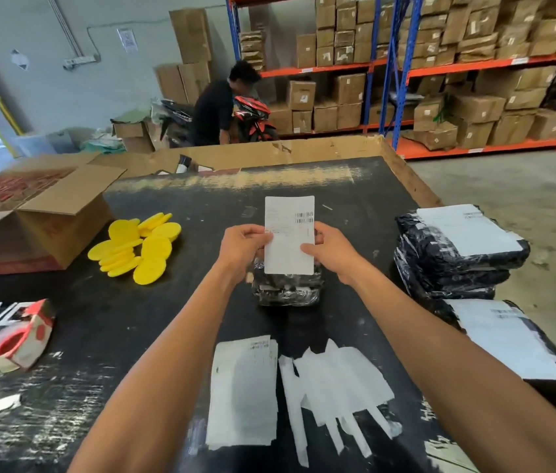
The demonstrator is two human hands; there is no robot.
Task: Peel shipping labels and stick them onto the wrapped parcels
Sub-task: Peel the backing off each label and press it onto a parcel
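Shipping label (pixel 289 233) held upright at centre frame, above a wrapped parcel (pixel 287 288) on the bench (pixel 106 322).
My left hand (pixel 242 245) and right hand (pixel 329 249) each pinch a side edge; labelled parcels (pixel 457 250) are stacked at right.

yellow round discs (pixel 136 249) lie heaped at centre left, beside an open cardboard box (pixel 36 213) at the left edge. a red tape dispenser (pixel 19 339) sits lower left. shelves of cartons (pixel 440 63) fill the upper right; a person (pixel 217 104) bends by a motorbike (pixel 254 119) at top centre.
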